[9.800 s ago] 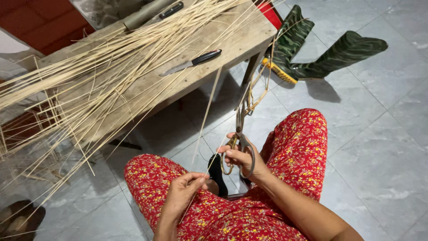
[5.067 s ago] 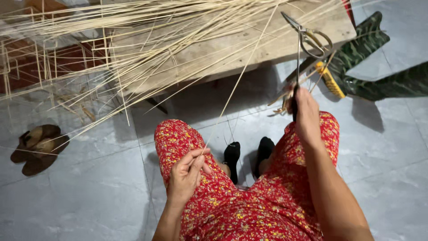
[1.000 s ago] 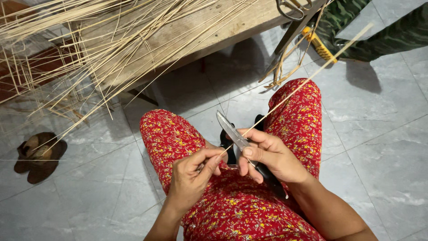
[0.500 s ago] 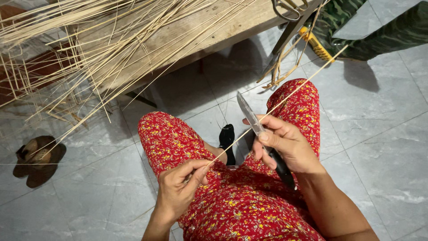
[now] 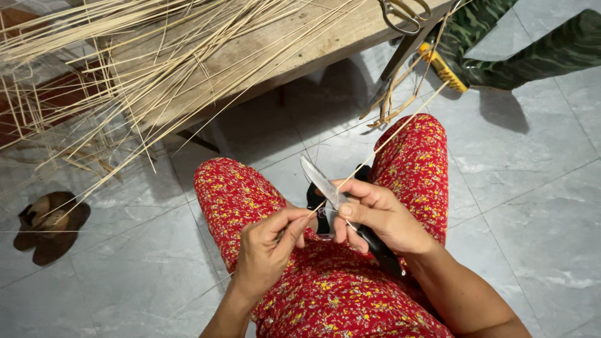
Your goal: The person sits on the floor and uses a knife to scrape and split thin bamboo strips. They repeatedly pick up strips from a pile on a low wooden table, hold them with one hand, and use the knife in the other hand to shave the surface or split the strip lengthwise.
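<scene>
Knife (image 5: 325, 188) was gripped in right hand (image 5: 382, 216), blade laid against thin strip (image 5: 400, 128) pinched by left hand (image 5: 269, 247) fingertips; shaving judged underway, heap of strips (image 5: 156, 69) on bench beyond fingers untouched

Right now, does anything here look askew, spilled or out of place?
Somewhat. The thin strips lie criss-crossed on the wooden bench and spill over its near edge toward the floor. The scissors sit at the bench's edge, partly overhanging. The right hand holds a knife against one strip pinched by the left hand.
</scene>
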